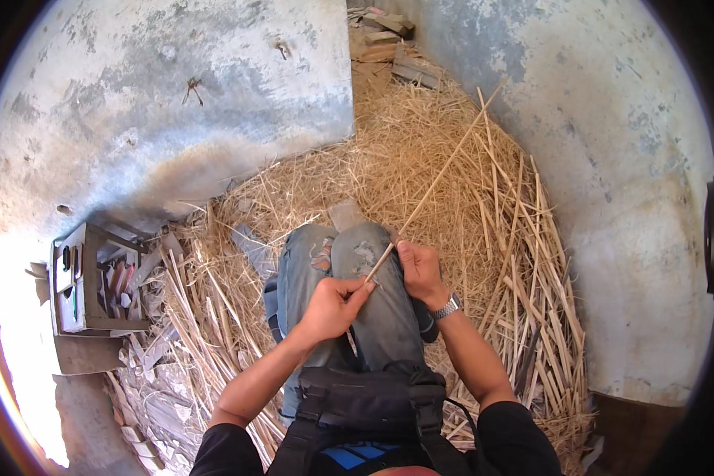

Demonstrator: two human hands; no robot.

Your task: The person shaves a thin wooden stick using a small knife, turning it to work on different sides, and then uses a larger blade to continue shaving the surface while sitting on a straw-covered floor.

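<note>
**Reed held across the knees, long end unsupported**

Reed: a long thin stalk runs from both hands up toward one o'clock, over the straw heap, its far end free in the air. The left hand is pinched closed on the near end, with what may be a small blade, too small to tell, at its fingertips. The right hand is closed around the stalk just beyond, at the jeans-clad knees. Likely trouble: the stalk is slender and dry-looking, so bending it between the two grips could snap or split it. If a blade is there, a slip toward the right thumb could cut it. A grey crate sits at nine o'clock, well apart.
</note>
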